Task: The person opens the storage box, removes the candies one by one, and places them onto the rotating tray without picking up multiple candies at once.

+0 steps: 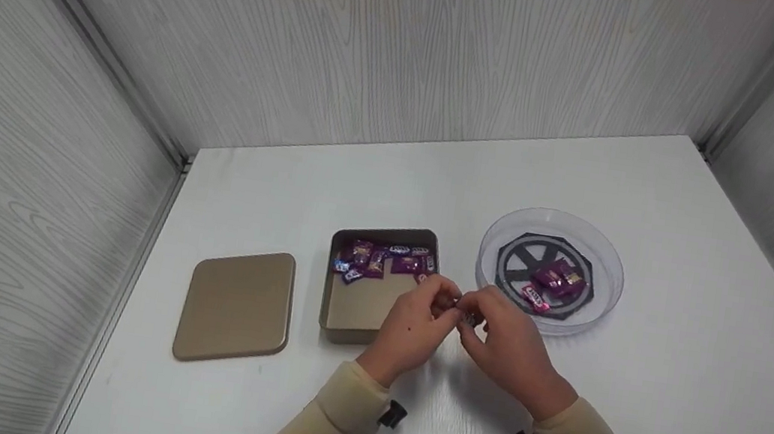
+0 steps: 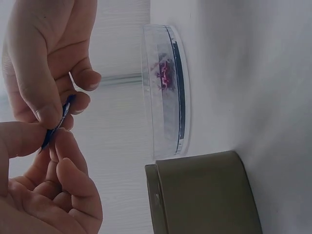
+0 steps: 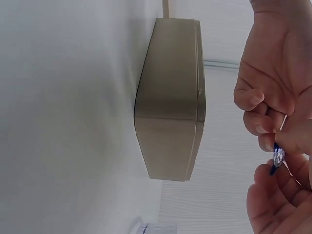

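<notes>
Fingertips of my left hand (image 1: 413,327) and right hand (image 1: 509,344) meet between the tin's near right corner and the clear dish. Together they pinch a small blue-wrapped candy (image 2: 61,119), mostly hidden by fingers in the head view. Its silvery, shiny side shows in the right wrist view, where the wrapped candy (image 3: 278,157) lies between both thumbs and index fingers. Beside the left hand stands an open gold-brown tin (image 1: 363,308) with several purple and blue candies (image 1: 377,261) along its far side. Past the right hand, purple and pink candies (image 1: 560,278) lie in the dish.
The round clear dish (image 1: 606,301) has a dark spoked pattern on its floor. To the tin's left a gold-brown lid (image 1: 234,305) lies flat on the white table (image 1: 701,352). Pale wood-grain panels (image 1: 396,44) rise behind and at both sides.
</notes>
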Demonstrator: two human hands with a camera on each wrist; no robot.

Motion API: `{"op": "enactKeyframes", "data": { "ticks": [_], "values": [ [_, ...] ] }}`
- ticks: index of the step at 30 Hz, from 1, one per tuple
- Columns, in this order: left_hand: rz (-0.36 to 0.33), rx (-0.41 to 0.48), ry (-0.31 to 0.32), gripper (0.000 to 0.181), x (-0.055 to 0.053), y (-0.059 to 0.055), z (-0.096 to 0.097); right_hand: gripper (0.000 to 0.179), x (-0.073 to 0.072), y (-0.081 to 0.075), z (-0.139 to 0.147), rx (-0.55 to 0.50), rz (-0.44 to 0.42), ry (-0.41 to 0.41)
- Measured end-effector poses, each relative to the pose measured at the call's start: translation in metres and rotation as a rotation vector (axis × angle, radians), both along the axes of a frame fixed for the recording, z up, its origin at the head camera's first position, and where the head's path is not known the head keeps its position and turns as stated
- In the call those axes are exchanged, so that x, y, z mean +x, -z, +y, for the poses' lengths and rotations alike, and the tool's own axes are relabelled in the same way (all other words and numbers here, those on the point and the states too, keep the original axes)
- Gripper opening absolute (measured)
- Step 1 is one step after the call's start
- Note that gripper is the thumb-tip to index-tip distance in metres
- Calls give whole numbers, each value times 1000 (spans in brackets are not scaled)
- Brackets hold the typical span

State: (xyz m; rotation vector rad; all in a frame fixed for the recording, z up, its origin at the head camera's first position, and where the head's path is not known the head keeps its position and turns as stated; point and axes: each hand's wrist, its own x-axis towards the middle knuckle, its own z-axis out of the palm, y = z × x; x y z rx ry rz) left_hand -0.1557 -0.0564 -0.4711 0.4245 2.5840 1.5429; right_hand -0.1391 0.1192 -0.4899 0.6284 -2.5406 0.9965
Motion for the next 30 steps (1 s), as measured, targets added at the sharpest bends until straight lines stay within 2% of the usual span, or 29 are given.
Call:
{"op": "enactKeyframes", "data": {
  "ticks": [4,9,18,24,30],
  "values": [
    [18,-33,24,17,-1,2,0,19,-3,2,7,28,0,17],
    [-2,-60,43,21,-1,3,-4,18,-12,10,28,77,-14,67],
    [-8,-49,-6,19,-6,8,-18,16,-38,23,77,169,-209,203],
    [-23,-83,-36,22,-11,12,-28,13,-57,27,103,250,-264,285],
    [-19,-179,-57,24,-16,17,-43,14,-68,28,104,329,-276,250]
  ]
}}
